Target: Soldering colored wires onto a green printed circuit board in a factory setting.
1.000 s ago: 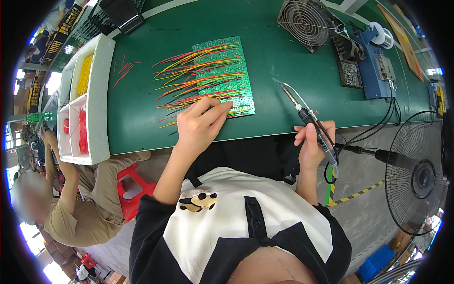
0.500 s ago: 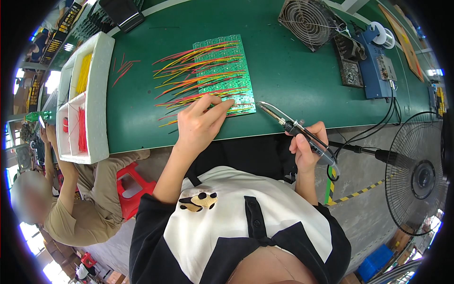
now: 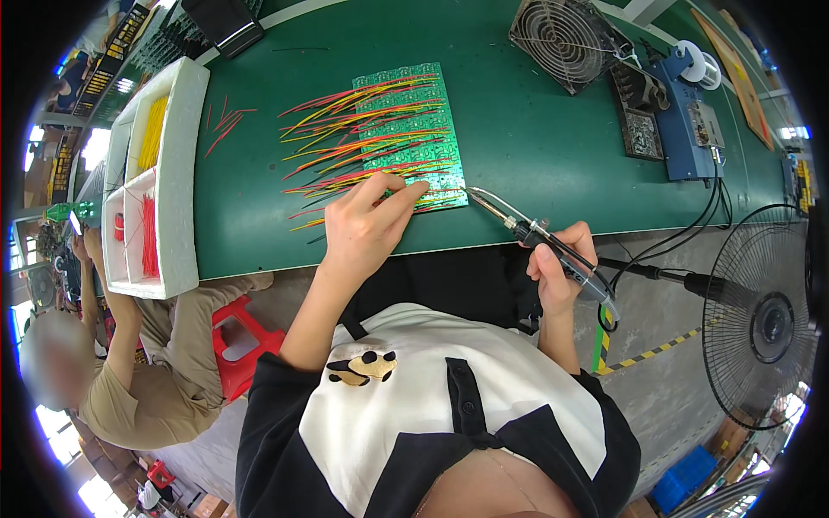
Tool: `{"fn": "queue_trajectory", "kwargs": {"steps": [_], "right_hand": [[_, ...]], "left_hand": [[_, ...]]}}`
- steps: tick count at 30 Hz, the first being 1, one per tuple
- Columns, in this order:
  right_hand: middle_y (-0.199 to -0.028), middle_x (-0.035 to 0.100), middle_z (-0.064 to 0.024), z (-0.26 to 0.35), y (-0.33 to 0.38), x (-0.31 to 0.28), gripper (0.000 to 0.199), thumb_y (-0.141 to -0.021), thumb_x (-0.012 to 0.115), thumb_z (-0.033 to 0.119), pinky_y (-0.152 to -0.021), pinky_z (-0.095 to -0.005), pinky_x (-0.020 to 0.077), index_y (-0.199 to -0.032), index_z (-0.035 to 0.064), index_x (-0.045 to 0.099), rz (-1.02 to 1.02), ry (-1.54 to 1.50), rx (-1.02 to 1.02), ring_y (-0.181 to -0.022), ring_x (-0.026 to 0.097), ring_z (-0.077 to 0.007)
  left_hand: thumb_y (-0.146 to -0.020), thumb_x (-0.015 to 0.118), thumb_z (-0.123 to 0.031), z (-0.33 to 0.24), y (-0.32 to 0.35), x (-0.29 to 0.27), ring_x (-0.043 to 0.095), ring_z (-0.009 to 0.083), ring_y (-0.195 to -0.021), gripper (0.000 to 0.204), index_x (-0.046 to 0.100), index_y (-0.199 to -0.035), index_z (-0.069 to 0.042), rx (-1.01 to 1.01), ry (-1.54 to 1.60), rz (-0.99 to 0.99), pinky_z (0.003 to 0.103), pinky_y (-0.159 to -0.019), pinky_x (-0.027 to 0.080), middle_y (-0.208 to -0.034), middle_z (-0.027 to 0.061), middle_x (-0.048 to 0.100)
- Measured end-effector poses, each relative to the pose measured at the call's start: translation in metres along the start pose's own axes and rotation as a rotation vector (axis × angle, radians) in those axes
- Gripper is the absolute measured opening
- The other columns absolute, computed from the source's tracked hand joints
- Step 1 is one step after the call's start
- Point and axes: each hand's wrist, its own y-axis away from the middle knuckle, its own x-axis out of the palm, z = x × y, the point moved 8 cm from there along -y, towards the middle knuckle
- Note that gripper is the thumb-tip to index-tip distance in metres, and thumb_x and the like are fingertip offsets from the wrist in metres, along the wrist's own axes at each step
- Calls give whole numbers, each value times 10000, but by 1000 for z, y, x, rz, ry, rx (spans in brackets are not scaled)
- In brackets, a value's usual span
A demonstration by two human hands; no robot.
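A green circuit board (image 3: 456, 164) lies on the bench, with rows of red, yellow and black wires (image 3: 324, 129) running across it and out past its left edge. Over the near part of the board is my left hand (image 3: 367, 220), thumb and forefinger pinched on a thin wire whose colour the fingers hide. My right hand (image 3: 560, 268) is closed round the handle of a soldering iron (image 3: 527, 233) fitted with a thin metal feed tube. The iron's tip reaches the board's right edge, a little right of my left fingertips; whether it touches cannot be made out.
At the left stands a white foam box (image 3: 186, 173) of yellow and red wires, with loose red wires (image 3: 226, 129) beside it. A square fan (image 3: 561, 39), a blue soldering station (image 3: 686, 121) and a solder spool (image 3: 701, 65) are far right. A co-worker (image 3: 138, 371) sits left; a standing fan (image 3: 768, 324) is right.
My right hand has brought the soldering iron slightly left, so its tip has gone from just off the board to the board's right edge. My left hand has hardly moved.
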Motion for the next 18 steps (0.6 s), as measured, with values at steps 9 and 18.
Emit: {"fn": "queue_trajectory", "kwargs": {"steps": [9, 18], "right_hand": [[-596, 562, -106, 1, 1, -1, 227, -777, 631, 84, -389, -171, 338, -803, 30, 412, -35, 34, -12, -403, 434, -68], [-516, 512, -53, 3, 0, 1, 238, -777, 643, 95, -387, -169, 324, -807, 29, 417, -44, 43, -40, -390, 423, -66]], "left_hand": [[-635, 686, 5, 1, 1, 1, 479, 107, -504, 277, 706, -885, -113, 9, 3, -8, 254, -442, 385, -729, -3, 562], [-642, 690, -10, 0, 1, 0, 473, 105, -503, 261, 707, -881, -114, 10, -13, -6, 256, -435, 380, -731, -6, 555]]}}
